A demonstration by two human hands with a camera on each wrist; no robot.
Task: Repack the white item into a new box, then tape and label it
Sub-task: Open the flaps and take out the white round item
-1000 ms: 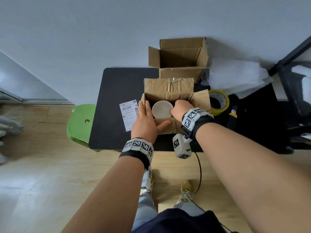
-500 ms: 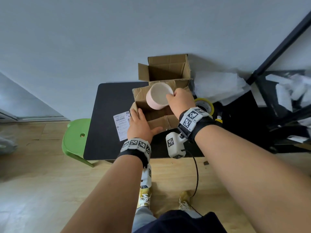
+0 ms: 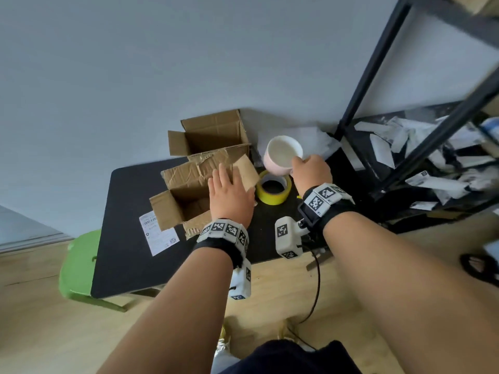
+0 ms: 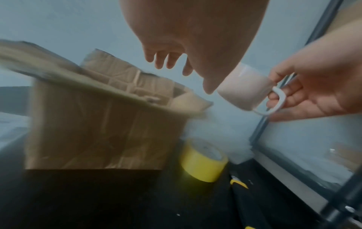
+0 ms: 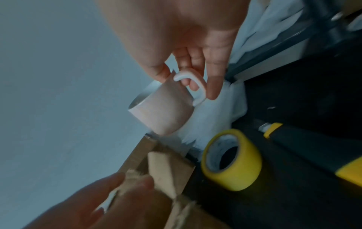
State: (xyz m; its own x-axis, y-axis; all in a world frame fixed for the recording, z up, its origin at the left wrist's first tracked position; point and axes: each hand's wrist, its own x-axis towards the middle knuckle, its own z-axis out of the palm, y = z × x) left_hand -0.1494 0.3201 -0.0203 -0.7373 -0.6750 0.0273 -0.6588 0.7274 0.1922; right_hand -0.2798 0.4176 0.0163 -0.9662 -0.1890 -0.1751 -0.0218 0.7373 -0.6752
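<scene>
A white mug hangs in the air, tilted, above the table's back right. My right hand pinches its handle, with thumb and fingers round the loop. The worn open box it came from stands at mid-table, blurred in the left wrist view. My left hand lies with straight fingers over that box's right flap. Behind it a cleaner open box stands against the wall. A yellow tape roll sits just under the mug, and a printed label lies flat at the front left.
White bubble wrap is heaped at the back right behind the mug. A yellow-and-black knife lies right of the tape. A black shelf rack with papers stands to the right, a green stool to the left of the black table.
My right hand lifted the mug out of the worn box and carried it right and back, over the tape roll. My left hand shifted from the box's front left to its right flap.
</scene>
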